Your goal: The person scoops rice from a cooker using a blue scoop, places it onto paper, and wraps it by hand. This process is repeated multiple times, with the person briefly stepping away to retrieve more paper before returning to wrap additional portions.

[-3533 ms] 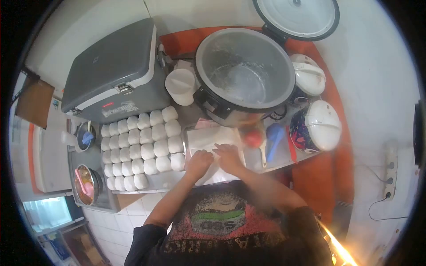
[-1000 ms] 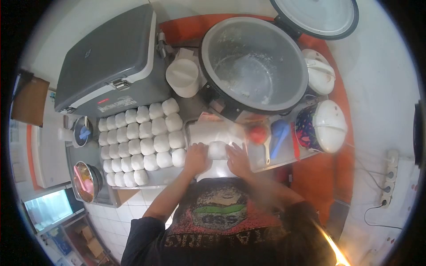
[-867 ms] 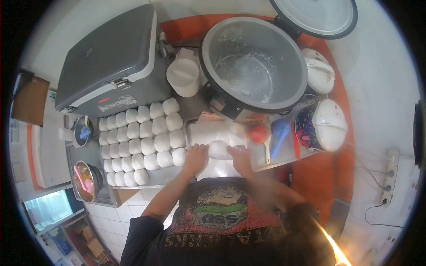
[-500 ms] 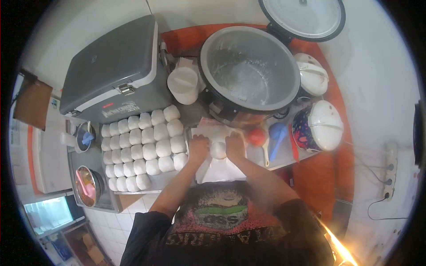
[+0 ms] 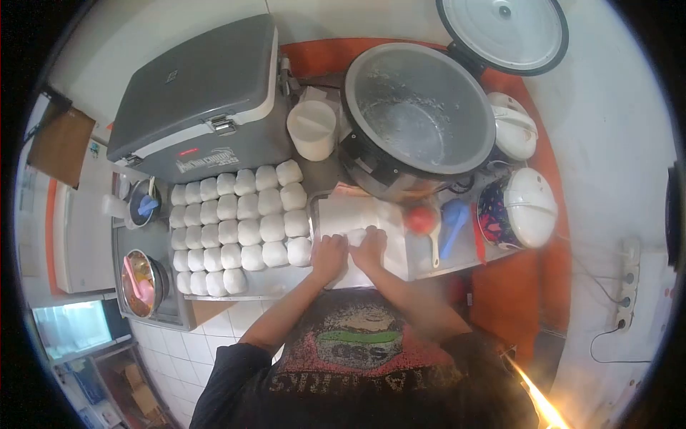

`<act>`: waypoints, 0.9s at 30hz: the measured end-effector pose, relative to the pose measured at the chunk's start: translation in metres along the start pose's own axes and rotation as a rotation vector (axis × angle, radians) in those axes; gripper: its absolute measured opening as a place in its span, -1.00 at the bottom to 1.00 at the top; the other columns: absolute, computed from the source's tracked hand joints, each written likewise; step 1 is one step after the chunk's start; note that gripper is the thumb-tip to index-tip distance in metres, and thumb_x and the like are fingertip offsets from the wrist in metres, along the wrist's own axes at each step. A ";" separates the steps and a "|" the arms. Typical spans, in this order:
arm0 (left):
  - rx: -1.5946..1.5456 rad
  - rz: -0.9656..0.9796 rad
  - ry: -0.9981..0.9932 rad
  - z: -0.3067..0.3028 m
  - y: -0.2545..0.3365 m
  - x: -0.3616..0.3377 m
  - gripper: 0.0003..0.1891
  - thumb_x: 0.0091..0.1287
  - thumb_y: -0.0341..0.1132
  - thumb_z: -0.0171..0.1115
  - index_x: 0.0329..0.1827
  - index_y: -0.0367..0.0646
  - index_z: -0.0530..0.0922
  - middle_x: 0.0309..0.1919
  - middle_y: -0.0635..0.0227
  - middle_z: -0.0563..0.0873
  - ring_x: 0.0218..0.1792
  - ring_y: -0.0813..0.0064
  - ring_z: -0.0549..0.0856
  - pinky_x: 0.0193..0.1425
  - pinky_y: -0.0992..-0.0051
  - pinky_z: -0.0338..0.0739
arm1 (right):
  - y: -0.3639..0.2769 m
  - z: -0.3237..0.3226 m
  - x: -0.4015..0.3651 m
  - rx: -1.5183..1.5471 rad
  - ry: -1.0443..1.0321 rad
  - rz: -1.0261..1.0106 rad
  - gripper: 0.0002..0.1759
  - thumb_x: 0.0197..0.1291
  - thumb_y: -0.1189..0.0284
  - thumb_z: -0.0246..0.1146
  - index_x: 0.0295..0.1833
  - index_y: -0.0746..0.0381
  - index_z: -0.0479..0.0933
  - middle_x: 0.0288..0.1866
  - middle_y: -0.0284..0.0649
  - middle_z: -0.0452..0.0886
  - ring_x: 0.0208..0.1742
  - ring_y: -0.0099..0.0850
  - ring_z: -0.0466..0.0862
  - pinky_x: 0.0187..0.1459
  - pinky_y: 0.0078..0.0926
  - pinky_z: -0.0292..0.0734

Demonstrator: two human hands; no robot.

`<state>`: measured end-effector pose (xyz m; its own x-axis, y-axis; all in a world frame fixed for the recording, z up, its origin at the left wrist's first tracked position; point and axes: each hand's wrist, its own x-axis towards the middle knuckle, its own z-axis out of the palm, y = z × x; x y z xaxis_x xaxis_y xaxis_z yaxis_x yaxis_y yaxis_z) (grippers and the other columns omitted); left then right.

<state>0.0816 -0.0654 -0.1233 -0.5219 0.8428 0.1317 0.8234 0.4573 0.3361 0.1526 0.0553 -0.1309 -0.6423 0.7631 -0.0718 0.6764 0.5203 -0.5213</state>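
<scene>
In the head view, a white sheet of wrapping paper [image 5: 346, 211] lies on a stack of sheets in front of the big cooker. A small white mound [image 5: 355, 236] sits on it, mostly hidden between my hands. My left hand [image 5: 331, 257] has its fingers curled on the paper at the mound's left. Close beside it, my right hand [image 5: 369, 249] grips the paper at the right side. To the left stand several rows of rounded white wrapped parcels [image 5: 246, 206] on a metal tray.
A large open rice cooker [image 5: 418, 107] stands behind, its lid raised. A grey cooler box [image 5: 204, 93] is back left. Right of the paper lie a red ball-like object [image 5: 420, 219], a blue scoop [image 5: 453, 222] and a patterned lidded container [image 5: 511, 211]. A bowl with a pink spoon [image 5: 143, 286] sits far left.
My hands have moved closer together and nearer my body. The paper's near side is now gathered against the mound, which was more exposed before. The camera view has shifted slightly.
</scene>
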 end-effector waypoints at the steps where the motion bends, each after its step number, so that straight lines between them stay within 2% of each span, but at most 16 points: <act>1: -0.104 -0.036 -0.045 -0.009 0.002 0.001 -0.72 0.27 -0.31 0.16 0.00 -0.18 0.65 -0.12 0.25 0.66 -0.06 0.26 0.59 0.04 0.20 0.40 | 0.008 0.004 -0.003 0.066 0.054 -0.078 -0.32 -0.12 0.10 0.54 -0.03 0.36 0.47 -0.05 0.12 0.57 0.03 0.04 0.60 0.08 -0.10 0.51; 3: -0.315 -0.110 -0.137 -0.035 0.005 0.005 -0.71 0.31 -0.35 0.13 0.05 -0.20 0.64 -0.04 0.18 0.67 -0.01 0.20 0.60 0.11 0.20 0.39 | 0.000 -0.022 -0.008 0.340 -0.088 0.056 -0.28 -0.14 0.17 0.56 0.06 0.34 0.44 -0.04 0.08 0.57 0.04 -0.07 0.61 0.04 -0.17 0.54; 6: -0.730 -0.201 -0.052 -0.020 -0.004 -0.003 -0.70 0.40 -0.36 0.07 0.10 -0.25 0.63 0.02 0.05 0.66 0.05 0.12 0.59 0.20 0.26 0.39 | -0.010 -0.029 -0.007 0.716 -0.193 0.140 -0.20 -0.11 0.28 0.57 0.23 0.30 0.35 0.01 -0.01 0.55 0.07 -0.22 0.60 0.01 -0.30 0.58; 10: -1.141 -0.434 -0.146 -0.024 -0.010 -0.008 -0.68 0.51 -0.31 0.03 0.18 -0.28 0.57 0.07 0.09 0.64 0.14 0.23 0.58 0.25 0.35 0.42 | -0.034 -0.052 -0.004 1.066 -0.356 0.148 -0.09 -0.01 0.44 0.53 0.42 0.24 0.19 0.14 -0.09 0.49 0.11 -0.33 0.58 0.02 -0.39 0.59; 12: -1.395 -0.611 -0.162 -0.019 -0.015 -0.014 -0.67 0.52 -0.31 0.05 0.23 -0.29 0.54 0.10 0.17 0.63 0.18 0.33 0.57 0.24 0.38 0.44 | -0.048 -0.064 -0.003 1.077 -0.395 0.181 -0.06 -0.05 0.42 0.57 0.41 0.26 0.19 0.10 -0.06 0.52 0.07 -0.29 0.60 0.02 -0.35 0.59; 15: -1.307 -0.615 -0.004 -0.021 -0.013 -0.024 -0.58 0.48 -0.33 0.14 0.34 -0.32 0.46 0.13 0.26 0.61 0.20 0.44 0.53 0.21 0.40 0.47 | -0.059 -0.054 -0.003 1.053 -0.437 0.243 -0.06 0.00 0.37 0.56 0.43 0.25 0.17 0.14 -0.01 0.50 0.10 -0.26 0.58 0.03 -0.34 0.58; 18: -1.571 -0.744 0.153 -0.026 -0.006 -0.037 -0.47 0.42 -0.32 0.23 0.41 -0.35 0.40 0.10 0.25 0.61 0.14 0.48 0.55 0.20 0.44 0.48 | -0.077 -0.043 -0.010 1.087 -0.495 0.364 -0.15 0.17 0.25 0.45 0.45 0.21 0.16 0.22 -0.02 0.44 0.23 -0.27 0.48 0.14 -0.29 0.50; 19: -1.540 -0.764 0.131 -0.037 -0.009 -0.041 -0.44 0.41 -0.31 0.25 0.43 -0.35 0.38 0.11 0.23 0.61 0.14 0.49 0.56 0.20 0.44 0.48 | -0.084 -0.039 -0.012 1.108 -0.522 0.412 -0.19 0.23 0.21 0.40 0.46 0.20 0.16 0.25 -0.04 0.42 0.29 -0.28 0.44 0.19 -0.26 0.46; 20: -1.509 -0.786 0.110 -0.054 -0.012 -0.046 -0.41 0.40 -0.30 0.27 0.45 -0.35 0.36 0.12 0.22 0.61 0.13 0.49 0.57 0.21 0.44 0.48 | -0.089 -0.035 -0.014 1.172 -0.572 0.477 -0.33 0.39 0.17 0.24 0.46 0.19 0.16 0.28 -0.06 0.42 0.34 -0.23 0.39 0.24 -0.19 0.41; 21: -1.478 -0.810 0.089 -0.067 -0.014 -0.053 -0.38 0.38 -0.29 0.28 0.46 -0.35 0.34 0.13 0.20 0.61 0.12 0.50 0.58 0.21 0.44 0.49 | -0.094 -0.032 -0.017 1.315 -0.674 0.529 -0.36 0.41 0.21 0.21 0.46 0.20 0.17 0.29 -0.08 0.43 0.33 -0.22 0.41 0.24 -0.19 0.42; 23: -1.668 -0.847 0.293 -0.074 -0.022 -0.068 -0.41 0.39 -0.35 0.23 0.46 -0.34 0.31 0.14 0.21 0.62 0.10 0.46 0.62 0.17 0.43 0.52 | -0.102 -0.029 -0.020 1.594 -0.884 0.641 -0.42 0.45 0.30 0.15 0.47 0.22 0.17 0.31 -0.11 0.44 0.32 -0.21 0.45 0.24 -0.20 0.44; 25: -1.910 -0.907 0.520 -0.080 -0.032 -0.090 -0.43 0.39 -0.38 0.19 0.44 -0.36 0.30 0.14 0.21 0.62 0.10 0.45 0.63 0.14 0.42 0.53 | -0.104 -0.044 -0.026 1.480 -0.945 0.570 -0.45 0.46 0.36 0.12 0.47 0.24 0.19 0.31 -0.14 0.47 0.28 -0.24 0.50 0.23 -0.24 0.46; 26: -1.892 -0.970 0.610 -0.077 -0.043 -0.104 -0.47 0.35 -0.34 0.23 0.36 -0.33 0.37 0.12 0.17 0.63 0.14 0.33 0.63 0.23 0.31 0.52 | -0.100 -0.052 -0.028 1.424 -0.975 0.532 -0.46 0.46 0.39 0.11 0.47 0.25 0.20 0.31 -0.15 0.48 0.26 -0.26 0.53 0.23 -0.26 0.47; 27: -1.813 -1.023 0.679 -0.074 -0.052 -0.119 -0.47 0.34 -0.34 0.24 0.35 -0.32 0.37 0.12 0.17 0.63 0.13 0.32 0.63 0.23 0.30 0.51 | -0.079 -0.046 -0.026 1.343 -0.873 0.355 -0.45 0.44 0.39 0.13 0.47 0.26 0.21 0.31 -0.15 0.49 0.21 -0.29 0.56 0.21 -0.30 0.48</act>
<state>0.0844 -0.2103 -0.0878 -0.8298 0.1665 -0.5326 -0.5411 -0.4735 0.6950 0.1329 0.0125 -0.0486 -0.8445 0.0870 -0.5284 0.3459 -0.6646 -0.6623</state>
